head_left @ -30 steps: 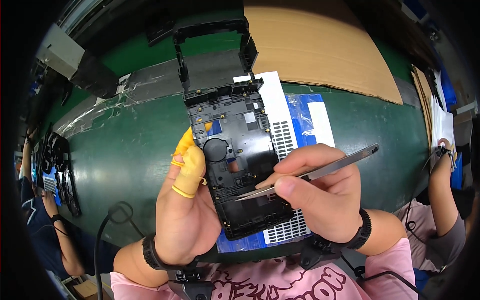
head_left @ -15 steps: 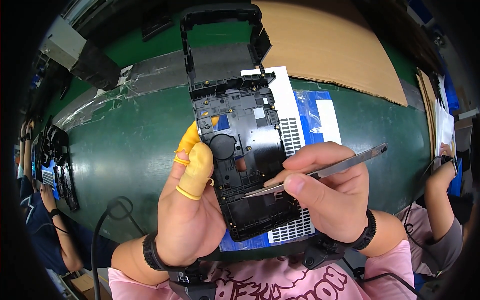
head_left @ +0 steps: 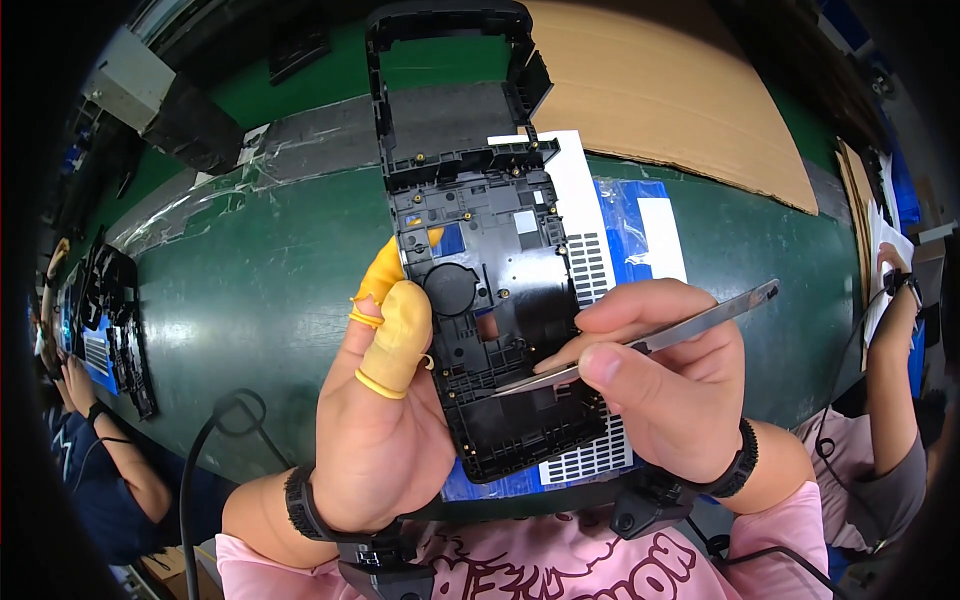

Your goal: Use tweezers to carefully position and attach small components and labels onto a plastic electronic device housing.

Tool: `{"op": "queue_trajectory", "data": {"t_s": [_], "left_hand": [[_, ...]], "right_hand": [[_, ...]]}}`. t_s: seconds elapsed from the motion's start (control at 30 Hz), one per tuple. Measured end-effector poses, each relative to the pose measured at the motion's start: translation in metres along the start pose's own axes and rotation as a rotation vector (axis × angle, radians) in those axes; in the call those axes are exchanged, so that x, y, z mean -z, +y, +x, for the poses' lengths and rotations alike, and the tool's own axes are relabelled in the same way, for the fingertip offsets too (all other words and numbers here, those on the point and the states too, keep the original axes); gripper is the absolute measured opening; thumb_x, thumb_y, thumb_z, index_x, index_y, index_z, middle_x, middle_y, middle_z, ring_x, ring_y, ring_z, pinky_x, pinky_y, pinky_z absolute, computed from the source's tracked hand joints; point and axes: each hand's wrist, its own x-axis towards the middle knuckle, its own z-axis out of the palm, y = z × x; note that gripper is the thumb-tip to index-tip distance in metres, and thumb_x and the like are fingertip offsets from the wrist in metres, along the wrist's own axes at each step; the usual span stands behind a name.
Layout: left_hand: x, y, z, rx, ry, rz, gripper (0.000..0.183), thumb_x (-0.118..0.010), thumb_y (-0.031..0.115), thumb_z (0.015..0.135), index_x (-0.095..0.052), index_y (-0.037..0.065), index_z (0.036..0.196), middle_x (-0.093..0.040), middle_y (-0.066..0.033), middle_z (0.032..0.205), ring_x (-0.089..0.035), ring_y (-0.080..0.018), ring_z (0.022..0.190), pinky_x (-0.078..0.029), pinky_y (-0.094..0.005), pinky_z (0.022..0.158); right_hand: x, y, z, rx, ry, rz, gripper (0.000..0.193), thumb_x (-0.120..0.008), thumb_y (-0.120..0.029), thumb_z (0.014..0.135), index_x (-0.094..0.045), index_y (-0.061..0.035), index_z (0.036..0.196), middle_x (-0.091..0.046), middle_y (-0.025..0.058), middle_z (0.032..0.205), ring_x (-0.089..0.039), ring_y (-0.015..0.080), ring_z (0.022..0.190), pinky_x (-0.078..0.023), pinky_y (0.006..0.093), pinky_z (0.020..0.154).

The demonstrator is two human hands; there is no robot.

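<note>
1. The black housing (head_left: 530,285) is tilted in front of the wearer, over the white sheet (head_left: 572,180) and blue film (head_left: 620,222); whether its lower end touches the desk (head_left: 250,310) is unclear.
2. The left hand (head_left: 385,450) clamps its left edge, yellow-cotted fingers front and back; this one-sided grip could let the housing twist if pressed at the far side.
3. The right hand's (head_left: 675,390) fingers pinch the tweezers (head_left: 715,315); a slip could scratch the plastic or catch a rib. I cannot tell whether the tips hold anything.
4. The housing's frame end reaches toward the cardboard (head_left: 670,100), so swinging right may bring it over that sheet's edge.
5. Leftward, bare desk offers room up to the black parts (head_left: 128,370); the looped cable (head_left: 187,480) could snag the left forearm.
</note>
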Motion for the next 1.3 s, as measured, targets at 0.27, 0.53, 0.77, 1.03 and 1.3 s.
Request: {"op": "queue_trajectory", "data": {"t_s": [0.27,0.53,0.77,1.03,1.3], "left_hand": [[-0.002,0.0,0.0,-0.019,0.006,0.025,0.042,-0.044,0.026,0.09,-0.032,0.01,0.126,-0.049,-0.0035,0.107,-0.051,-0.012,0.093,-0.046,-0.0296,0.081],[0.0,0.0,-0.001,-0.002,0.014,0.012,0.043,-0.046,0.024,0.089,-0.031,0.009,0.127,-0.05,-0.0043,0.107,-0.05,-0.0125,0.094,-0.046,-0.0301,0.081],[0.005,-0.004,-0.003,-0.04,-0.019,0.233,0.079,-0.055,-0.011,0.061,-0.024,0.008,0.131,-0.046,-0.0057,0.112,-0.046,-0.0157,0.101,-0.04,-0.0289,0.086],[0.012,0.018,0.003,-0.328,0.072,0.363,0.083,-0.061,-0.003,0.06,-0.022,0.005,0.133,-0.043,-0.0087,0.116,-0.045,-0.0202,0.103,-0.04,-0.033,0.089],[0.031,0.047,0.009,-0.347,-0.071,0.035,0.026,-0.04,0.017,0.091,-0.052,0.005,0.109,-0.057,-0.0064,0.108,-0.056,-0.0193,0.098,-0.043,-0.0362,0.087]], "right_hand": [[0.002,0.002,0.0,0.006,-0.01,0.039,0.022,-0.057,0.006,0.078,-0.054,0.0063,0.1,-0.06,0.0096,0.087,-0.058,0.0098,0.078,-0.046,0.0185,0.066],[0.002,0.005,0.0,0.015,-0.004,0.023,0.02,-0.057,0.005,0.078,-0.055,0.0063,0.098,-0.06,0.0085,0.087,-0.057,0.009,0.076,-0.046,0.0181,0.064],[0.002,0.008,-0.001,0.021,0.028,-0.012,0.019,-0.057,0.005,0.078,-0.056,0.0052,0.097,-0.059,0.0078,0.087,-0.055,0.0065,0.072,-0.043,0.0166,0.058],[0.023,-0.008,0.029,0.076,0.16,0.031,0.015,-0.058,0.001,0.076,-0.058,0.0009,0.092,-0.059,0.0042,0.07,-0.049,0.0043,0.054,-0.035,0.016,0.045],[0.023,0.004,0.035,-0.018,0.229,-0.2,0.016,-0.058,0.004,0.074,-0.058,0.0011,0.089,-0.058,0.003,0.069,-0.05,0.0036,0.055,-0.039,0.0162,0.048]]}}
